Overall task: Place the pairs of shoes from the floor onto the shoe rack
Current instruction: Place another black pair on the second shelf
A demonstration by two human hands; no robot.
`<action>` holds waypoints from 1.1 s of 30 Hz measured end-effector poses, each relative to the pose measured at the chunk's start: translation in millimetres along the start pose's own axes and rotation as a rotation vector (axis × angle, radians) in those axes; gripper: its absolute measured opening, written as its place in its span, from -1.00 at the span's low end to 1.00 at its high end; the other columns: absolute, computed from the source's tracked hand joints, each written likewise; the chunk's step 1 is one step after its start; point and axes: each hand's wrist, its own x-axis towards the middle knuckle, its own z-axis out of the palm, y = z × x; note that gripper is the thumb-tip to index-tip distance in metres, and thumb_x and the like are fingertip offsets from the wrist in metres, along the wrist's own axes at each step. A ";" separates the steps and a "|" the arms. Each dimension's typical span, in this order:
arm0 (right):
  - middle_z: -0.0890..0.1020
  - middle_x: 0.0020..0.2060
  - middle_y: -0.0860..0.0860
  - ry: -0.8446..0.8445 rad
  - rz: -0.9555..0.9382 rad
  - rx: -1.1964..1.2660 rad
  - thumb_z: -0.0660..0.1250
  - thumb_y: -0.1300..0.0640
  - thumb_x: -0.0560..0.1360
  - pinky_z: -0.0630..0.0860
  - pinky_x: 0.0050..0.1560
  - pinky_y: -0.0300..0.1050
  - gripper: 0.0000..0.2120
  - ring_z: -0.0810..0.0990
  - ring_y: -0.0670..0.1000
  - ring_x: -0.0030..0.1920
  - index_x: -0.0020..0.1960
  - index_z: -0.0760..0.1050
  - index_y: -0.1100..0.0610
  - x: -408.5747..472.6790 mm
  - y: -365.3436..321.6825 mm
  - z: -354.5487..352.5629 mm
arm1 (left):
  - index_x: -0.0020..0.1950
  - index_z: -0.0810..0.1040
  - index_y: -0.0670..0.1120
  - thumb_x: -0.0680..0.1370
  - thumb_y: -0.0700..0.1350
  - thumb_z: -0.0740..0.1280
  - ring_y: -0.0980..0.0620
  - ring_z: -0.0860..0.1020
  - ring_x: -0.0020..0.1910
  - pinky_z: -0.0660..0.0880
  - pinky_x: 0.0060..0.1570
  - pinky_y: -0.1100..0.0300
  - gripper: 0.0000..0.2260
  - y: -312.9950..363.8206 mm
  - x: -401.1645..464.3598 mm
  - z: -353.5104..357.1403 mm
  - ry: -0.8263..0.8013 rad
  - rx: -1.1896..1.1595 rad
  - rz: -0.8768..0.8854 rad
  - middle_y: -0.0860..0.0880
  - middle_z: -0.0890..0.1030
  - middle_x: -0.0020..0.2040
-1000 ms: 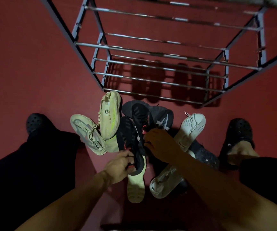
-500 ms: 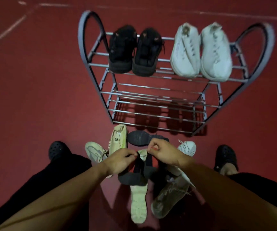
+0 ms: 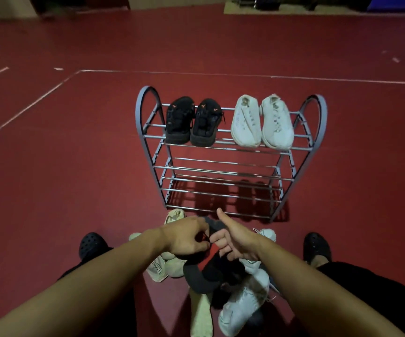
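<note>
I observe the left hand [image 3: 186,237] and right hand [image 3: 235,242] each gripping one dark shoe [image 3: 201,276], fingers curled, above the floor pile [image 3: 242,302].

Lighting: dim, warm, from above and in front; the shoe rack [image 3: 230,166] casts barred shadows on the red floor [image 3: 74,154] beneath it. Picture: wide-angle bowing at edges, floor lines curved; foreground forearms soft, dark corners lacking detail.

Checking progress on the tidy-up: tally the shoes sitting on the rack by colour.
Black shoes: 2
White shoes: 2
Total: 4, all on the top shelf of the shoe rack
</note>
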 end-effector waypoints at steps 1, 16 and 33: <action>0.58 -0.30 0.06 -0.007 -0.019 0.040 -0.07 -0.57 0.43 0.34 -0.40 -0.20 -0.06 0.49 0.01 -0.33 0.16 0.53 0.26 -5.4 -1.7 0.9 | 0.04 0.52 0.01 0.52 0.06 0.33 0.08 0.48 0.04 0.42 0.06 0.18 -0.83 1.3 -1.5 -1.3 0.036 -0.002 0.016 0.10 0.48 0.02; 0.31 0.53 0.11 -0.088 -0.336 0.856 0.22 -0.25 0.57 0.53 0.24 0.18 -0.21 0.31 0.09 0.51 0.59 0.06 0.20 5.7 -6.1 26.6 | 0.59 -0.03 0.09 0.29 0.18 0.61 0.01 0.24 0.47 0.31 0.46 -0.05 0.08 -31.6 -30.2 60.8 0.399 -0.913 -0.485 0.07 0.19 0.47; 0.29 0.54 0.03 0.236 -0.603 0.177 0.51 0.31 0.40 0.37 0.38 -0.06 -0.03 0.27 0.01 0.53 0.60 -0.03 0.19 138.7 -118.6 -11.2 | 0.60 -0.09 0.19 0.33 0.20 0.56 -0.21 0.27 0.46 0.29 0.46 -0.16 0.06 -122.8 77.2 21.6 0.510 -0.774 -0.593 -0.11 0.21 0.40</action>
